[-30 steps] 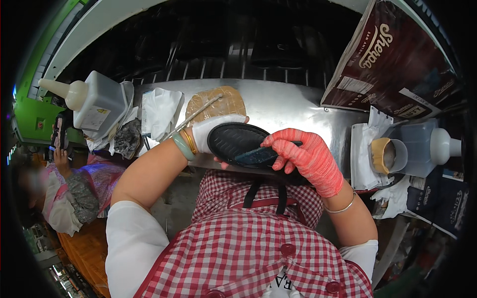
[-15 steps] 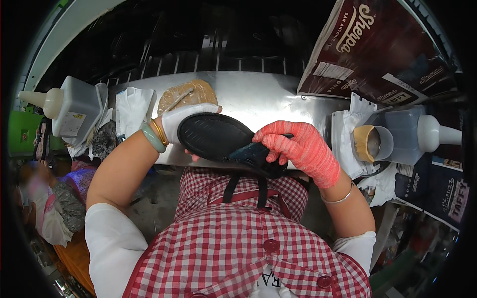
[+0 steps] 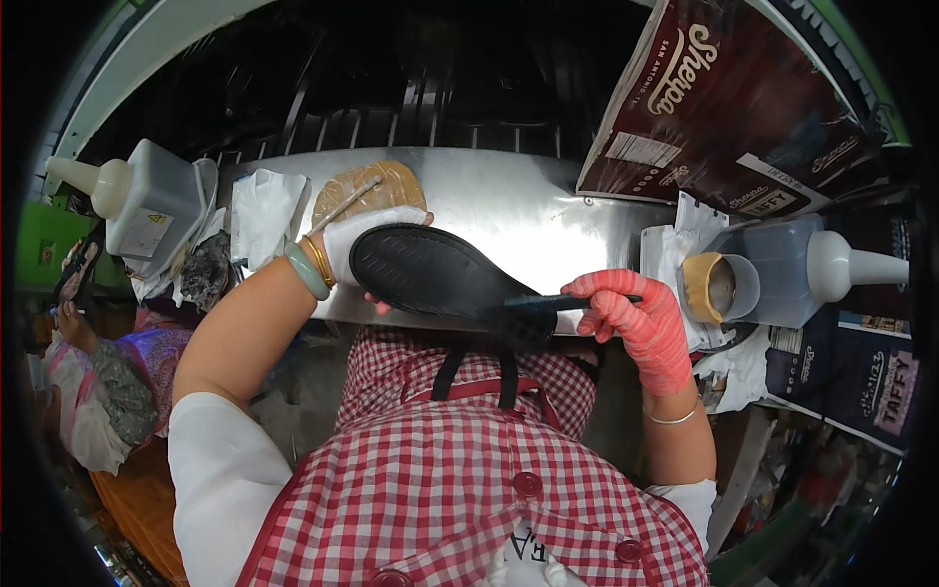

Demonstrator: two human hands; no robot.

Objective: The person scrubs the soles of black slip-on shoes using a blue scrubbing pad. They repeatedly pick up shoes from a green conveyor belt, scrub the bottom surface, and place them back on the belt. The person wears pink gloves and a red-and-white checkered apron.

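A worker in a red-and-white checked apron (image 3: 450, 479) holds a black shoe sole (image 3: 421, 269) over the near edge of a shiny metal table (image 3: 518, 191). With the sole as the clock's centre, the white-gloved left hand (image 3: 357, 235) cradles its broad end at ten o'clock, bare fingertips (image 3: 378, 305) curled at its rim. Between three and four o'clock, the coral-gloved right hand (image 3: 641, 318) grips a slim dark tool (image 3: 572, 302) between thumb and closed fingers, its blurred tip across the sole's narrower end; whether the two touch cannot be told. Toward eleven o'clock, a pale stick (image 3: 352, 199) lies on a round tan object (image 3: 396, 186) wrapped in clear film. White sheets (image 3: 262, 215) rest between nine and ten, a square nozzle bottle (image 3: 152, 205) farther out. A second bottle (image 3: 782, 269) is at three, beside a clear cup (image 3: 746, 286), and a maroon printed panel (image 3: 734, 108) stands at two. Toward eight o'clock, a co-worker (image 3: 127, 396) appears in a grey patterned sleeve.
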